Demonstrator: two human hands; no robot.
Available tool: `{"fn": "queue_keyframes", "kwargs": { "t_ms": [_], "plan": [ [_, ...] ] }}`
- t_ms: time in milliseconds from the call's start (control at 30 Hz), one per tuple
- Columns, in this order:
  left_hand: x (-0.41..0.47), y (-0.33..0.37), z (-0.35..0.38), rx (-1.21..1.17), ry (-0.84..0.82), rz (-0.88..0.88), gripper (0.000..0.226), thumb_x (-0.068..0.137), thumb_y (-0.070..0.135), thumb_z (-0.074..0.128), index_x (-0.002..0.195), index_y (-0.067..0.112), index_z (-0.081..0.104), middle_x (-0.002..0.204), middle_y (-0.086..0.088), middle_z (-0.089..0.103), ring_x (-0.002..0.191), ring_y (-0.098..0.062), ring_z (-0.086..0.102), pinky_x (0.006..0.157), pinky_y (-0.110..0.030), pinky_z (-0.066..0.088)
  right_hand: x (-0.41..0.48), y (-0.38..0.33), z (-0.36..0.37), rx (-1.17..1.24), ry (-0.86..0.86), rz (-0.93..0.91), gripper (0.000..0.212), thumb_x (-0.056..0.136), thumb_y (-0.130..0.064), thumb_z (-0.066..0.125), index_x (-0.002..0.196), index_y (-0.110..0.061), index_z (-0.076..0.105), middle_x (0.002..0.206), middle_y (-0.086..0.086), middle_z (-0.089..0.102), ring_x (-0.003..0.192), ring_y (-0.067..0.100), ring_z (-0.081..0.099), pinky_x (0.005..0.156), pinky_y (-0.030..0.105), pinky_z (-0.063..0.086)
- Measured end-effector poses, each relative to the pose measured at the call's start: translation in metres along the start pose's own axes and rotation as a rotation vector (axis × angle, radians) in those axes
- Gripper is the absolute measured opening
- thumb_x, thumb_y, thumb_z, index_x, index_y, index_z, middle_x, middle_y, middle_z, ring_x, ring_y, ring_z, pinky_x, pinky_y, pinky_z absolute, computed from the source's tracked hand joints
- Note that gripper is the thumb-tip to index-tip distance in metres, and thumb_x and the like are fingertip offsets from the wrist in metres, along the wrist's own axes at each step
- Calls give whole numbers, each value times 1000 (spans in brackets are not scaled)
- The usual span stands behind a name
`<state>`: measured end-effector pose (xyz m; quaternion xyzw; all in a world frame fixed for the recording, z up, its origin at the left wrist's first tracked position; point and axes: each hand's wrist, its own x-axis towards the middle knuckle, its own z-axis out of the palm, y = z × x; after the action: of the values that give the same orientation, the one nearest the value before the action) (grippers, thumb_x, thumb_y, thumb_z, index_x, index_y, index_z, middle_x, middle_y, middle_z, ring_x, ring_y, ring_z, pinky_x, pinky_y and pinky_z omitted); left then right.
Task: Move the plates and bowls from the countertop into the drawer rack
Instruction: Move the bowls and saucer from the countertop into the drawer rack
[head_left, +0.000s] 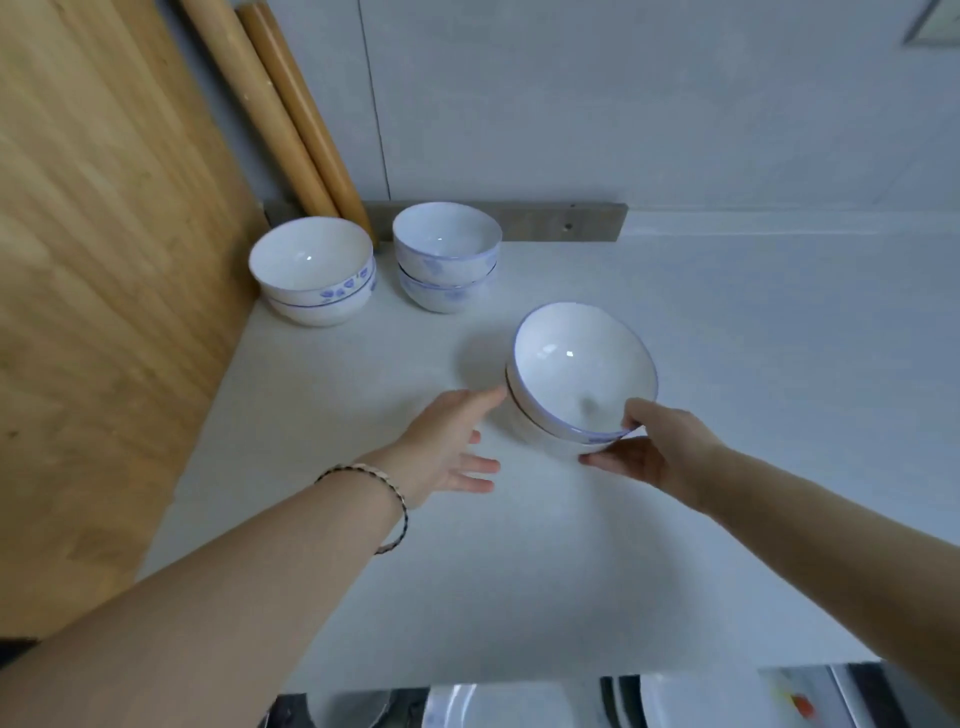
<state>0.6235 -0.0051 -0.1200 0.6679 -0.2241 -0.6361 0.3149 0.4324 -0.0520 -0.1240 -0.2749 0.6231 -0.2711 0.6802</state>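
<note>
Two stacked white bowls with blue rims (582, 369) are tilted toward me near the middle of the white countertop (519, 561). My right hand (660, 452) pinches their near rim, thumb inside and fingers under the lower bowl. Fingers straight, my left hand (447, 441) touches the stack's left side with its fingertips. Farther back stand two more bowl pairs, one at the left (311, 270) and one in the middle (447, 254). White plates (498, 704) stand in the drawer rack at the bottom edge.
A large wooden board (104, 270) leans along the left side. Two wooden rolling pins (291, 104) lean in the back corner against the white wall. A grey strip (561, 221) runs along the wall base.
</note>
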Motion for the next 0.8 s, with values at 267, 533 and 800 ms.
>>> {"fn": "queue_keyframes", "kwargs": {
  "t_ms": [267, 533, 800],
  "plan": [
    [-111, -65, 72, 36, -66, 82, 46, 87, 5, 49, 127, 26, 40, 96, -9, 62, 64, -35, 70, 66, -39, 60, -127, 50, -89, -316, -141, -20, 17, 86, 0, 43, 94, -2, 58, 75, 17, 66, 65, 28, 67, 60, 27, 61],
    [-184, -213, 170, 80, -26, -16, 54, 84, -10, 41, 116, 33, 36, 97, 7, 53, 78, -11, 57, 46, -26, 57, -195, 164, -204, -606, -192, 126, 43, 87, -6, 48, 117, -36, 47, 82, 0, 67, 53, 12, 68, 56, 24, 60],
    [-145, -333, 213, 138, -1, -312, 58, 86, -8, 40, 125, 34, 34, 114, -1, 47, 103, -25, 50, 57, -34, 56, -150, 286, -242, -1009, -81, 203, 27, 85, -7, 44, 60, -17, 47, 62, -2, 46, 63, 18, 45, 57, 22, 35]
  ]
}}
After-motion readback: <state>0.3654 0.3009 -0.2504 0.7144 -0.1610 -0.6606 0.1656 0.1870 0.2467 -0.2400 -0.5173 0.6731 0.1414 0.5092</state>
